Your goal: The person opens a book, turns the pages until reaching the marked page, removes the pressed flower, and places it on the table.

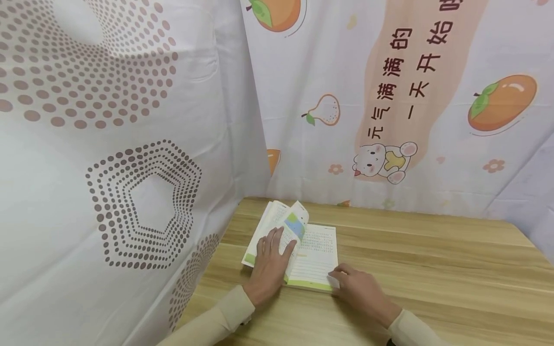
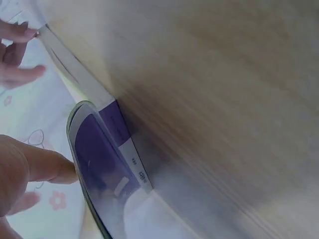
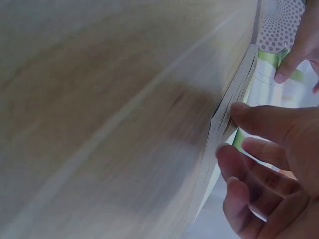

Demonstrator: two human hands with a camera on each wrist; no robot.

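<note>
An open book (image 1: 315, 259) with printed text, ruled lines and green page bottoms lies on the table. My left hand (image 1: 271, 262) rests on its left-hand pages, fingers spread, and a page with a blue and green picture (image 1: 295, 226) curves up beside it. In the left wrist view the purple and white cover (image 2: 107, 159) bends up from the table. My right hand (image 1: 357, 288) is at the book's lower right corner. There, in the right wrist view, the thumb (image 3: 249, 117) and curled fingers (image 3: 232, 162) hold the edge of the page block (image 3: 214, 134).
The wood-grain table (image 1: 411, 259) extends to the right of the book. A white curtain with dotted patterns (image 1: 143, 206) hangs close on the left. Behind the table hangs another curtain (image 1: 450, 182) printed with fruit and lettering.
</note>
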